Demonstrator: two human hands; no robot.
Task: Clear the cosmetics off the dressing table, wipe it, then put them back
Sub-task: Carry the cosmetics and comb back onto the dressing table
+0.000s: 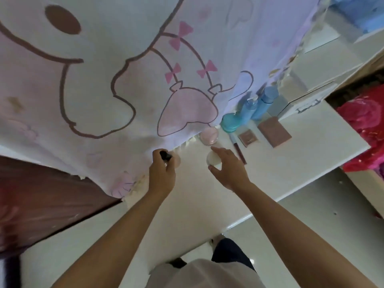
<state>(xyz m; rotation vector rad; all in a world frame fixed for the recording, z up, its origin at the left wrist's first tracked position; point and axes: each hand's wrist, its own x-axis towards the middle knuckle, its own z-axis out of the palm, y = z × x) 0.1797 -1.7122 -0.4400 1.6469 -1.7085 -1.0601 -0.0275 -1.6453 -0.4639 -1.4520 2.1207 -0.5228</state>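
Note:
On the white dressing table (pixel 280 163) my left hand (pixel 162 173) grips a small pinkish bottle with a black cap (pixel 166 156) near the hanging cloth's hem. My right hand (pixel 228 169) holds a round white jar (pixel 214 159) between thumb and fingers. Just beyond it stands a pink round jar (pixel 208 136). Farther back are a teal jar (pixel 230 122), two blue bottles (pixel 249 110) (pixel 267 101), a thin pen-like stick (pixel 238 148), a small brown compact (pixel 248 138) and a larger brown palette (pixel 274 132).
A large cartoon-print cloth (pixel 124 80) hangs over the back of the table. White drawers (pixel 307 100) stand at the right rear. A red bag (pixel 365 129) sits beyond the table's right edge. The floor (pixel 311 225) lies below.

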